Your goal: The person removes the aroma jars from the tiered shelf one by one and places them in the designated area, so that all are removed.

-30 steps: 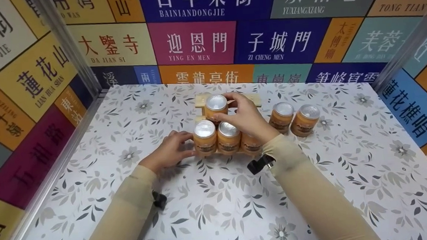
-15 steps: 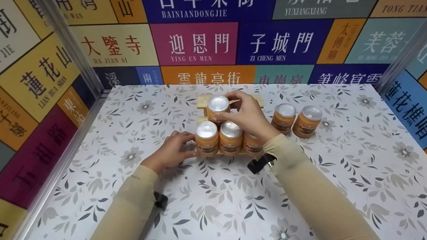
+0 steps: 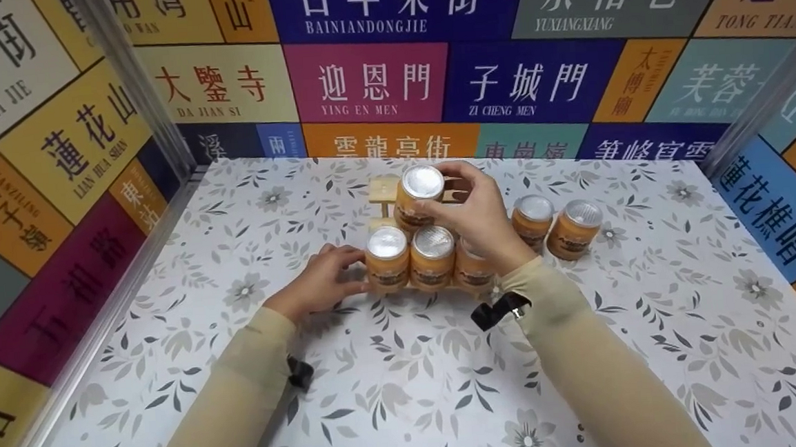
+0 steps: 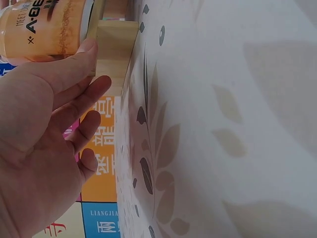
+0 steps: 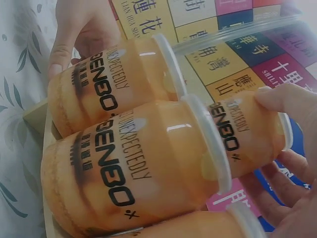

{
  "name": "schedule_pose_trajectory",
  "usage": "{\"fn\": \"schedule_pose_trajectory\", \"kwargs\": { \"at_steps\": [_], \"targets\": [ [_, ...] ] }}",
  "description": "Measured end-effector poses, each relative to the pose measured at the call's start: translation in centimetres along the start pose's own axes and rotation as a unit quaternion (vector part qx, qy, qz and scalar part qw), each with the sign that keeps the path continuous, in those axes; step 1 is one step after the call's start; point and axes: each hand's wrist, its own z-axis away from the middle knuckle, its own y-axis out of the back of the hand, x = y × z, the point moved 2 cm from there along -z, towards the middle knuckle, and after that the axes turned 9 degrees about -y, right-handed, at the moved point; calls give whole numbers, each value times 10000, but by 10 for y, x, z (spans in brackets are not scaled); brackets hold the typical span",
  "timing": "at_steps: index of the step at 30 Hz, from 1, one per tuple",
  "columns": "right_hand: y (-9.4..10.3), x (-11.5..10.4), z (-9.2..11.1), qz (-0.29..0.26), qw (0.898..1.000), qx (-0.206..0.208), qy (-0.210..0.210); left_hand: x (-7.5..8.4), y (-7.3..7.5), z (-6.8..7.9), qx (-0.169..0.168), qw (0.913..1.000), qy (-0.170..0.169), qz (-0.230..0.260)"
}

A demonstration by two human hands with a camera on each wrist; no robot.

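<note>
Orange: gripped upper jar (image 3: 417, 193) (best carried level, unhurriedly) in curled right hand (image 3: 476, 208), touched end jar (image 3: 386, 263) with relaxed left hand (image 3: 320, 278).

A rack (image 3: 384, 192) stands on the counter (image 3: 410, 423), with a wall (image 3: 369, 83) beyond its far edge. Along the rack's near side, a left jar (image 3: 387, 271), a middle jar (image 3: 432, 268) and a right jar (image 3: 471, 271) form a row. The left hand (image 3: 322, 276) is at the row's left end. A fourth jar (image 3: 413, 207), in the right hand (image 3: 479, 211), is on the row's far side. Two more jars (image 3: 573, 232) stand right of the rack.
</note>
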Motion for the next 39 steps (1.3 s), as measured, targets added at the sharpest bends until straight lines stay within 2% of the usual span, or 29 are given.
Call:
{"fn": "schedule_pose_trajectory", "kwargs": {
  "at_steps": [6,14,21,33,39],
  "targets": [
    [15,-2,2,-62,9989,404,234,1,0,-1,36,10000,-28,61],
    [42,1,4,-502,9971,552,130,-2,-1,-2,40,10000,22,10],
    [65,9,9,-347,9968,713,21,-3,-2,0,64,9998,145,118],
    [100,23,19,-426,9931,1093,-59,-2,-1,0,121,9998,100,156],
    [115,32,25,-518,9887,1394,-189,-3,0,3,46,9999,57,152]
  ]
}}
